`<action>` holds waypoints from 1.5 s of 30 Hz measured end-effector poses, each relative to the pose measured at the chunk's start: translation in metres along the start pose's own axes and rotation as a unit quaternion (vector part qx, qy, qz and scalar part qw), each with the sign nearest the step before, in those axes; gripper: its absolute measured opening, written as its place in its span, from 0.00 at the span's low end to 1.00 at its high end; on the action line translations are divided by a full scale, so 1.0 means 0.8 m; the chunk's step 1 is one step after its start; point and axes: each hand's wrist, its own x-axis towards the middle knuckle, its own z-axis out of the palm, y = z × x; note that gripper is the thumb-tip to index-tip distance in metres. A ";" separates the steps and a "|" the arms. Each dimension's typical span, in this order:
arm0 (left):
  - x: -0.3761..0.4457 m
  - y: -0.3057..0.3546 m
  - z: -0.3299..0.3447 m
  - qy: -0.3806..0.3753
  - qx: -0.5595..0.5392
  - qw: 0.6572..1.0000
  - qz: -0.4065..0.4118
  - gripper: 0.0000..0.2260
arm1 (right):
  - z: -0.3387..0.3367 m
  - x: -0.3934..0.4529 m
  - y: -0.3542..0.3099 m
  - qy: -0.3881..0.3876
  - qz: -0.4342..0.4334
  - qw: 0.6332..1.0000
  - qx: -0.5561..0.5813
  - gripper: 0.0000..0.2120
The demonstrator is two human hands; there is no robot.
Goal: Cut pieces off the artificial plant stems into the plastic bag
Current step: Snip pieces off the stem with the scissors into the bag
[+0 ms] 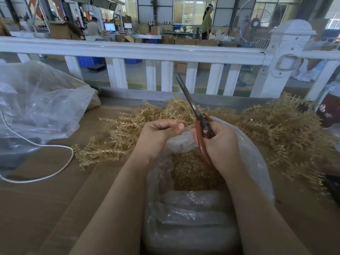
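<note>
I read no writing anywhere. My right grip [219, 138] clasps red-handled scissors [199, 126]; left grip [158, 135] curls, contents unclear, above the plastic bag [257, 162] at the worktop's [36, 208] near edge.

The scissors [195, 115] have dull grey metal blades with a worn, matt look, and their handles carry a smooth red-brown coating with a light shine. The plastic bag [255, 162] is thin, clear film, wrinkled and glossy where the light falls. The cut pieces [191, 172] inside it and the artificial plant stems [276, 129] look like pale golden, half-transparent plastic with a knobbly, rough outline. The counter [46, 199] is covered with brown cardboard, matt and flat. A second clear bag [36, 100] is hazy, crumpled film. The fence [128, 50] has a smooth white glossy finish.
</note>
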 end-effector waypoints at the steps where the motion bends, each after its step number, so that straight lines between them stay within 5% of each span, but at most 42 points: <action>1: 0.000 0.000 0.000 -0.005 -0.003 1.000 0.001 0.05 | -0.002 0.000 -0.001 0.000 -0.002 1.000 0.008 0.05; 11: -0.002 -0.001 -0.002 -0.019 0.035 0.999 -0.008 0.08 | -0.004 -0.003 -0.008 -0.037 -0.010 0.999 0.025 0.06; 24: 0.003 0.001 -0.006 0.085 -0.011 0.996 0.011 0.05 | -0.005 -0.003 -0.011 -0.047 -0.017 0.999 -0.008 0.03; 30: 0.003 0.002 -0.004 0.101 0.012 0.994 0.029 0.08 | -0.002 -0.005 -0.012 -0.036 -0.048 0.995 -0.080 0.26; 45: 0.001 0.003 0.000 0.116 0.034 0.991 0.054 0.02 | 0.000 -0.004 -0.010 -0.028 -0.044 0.994 -0.099 0.28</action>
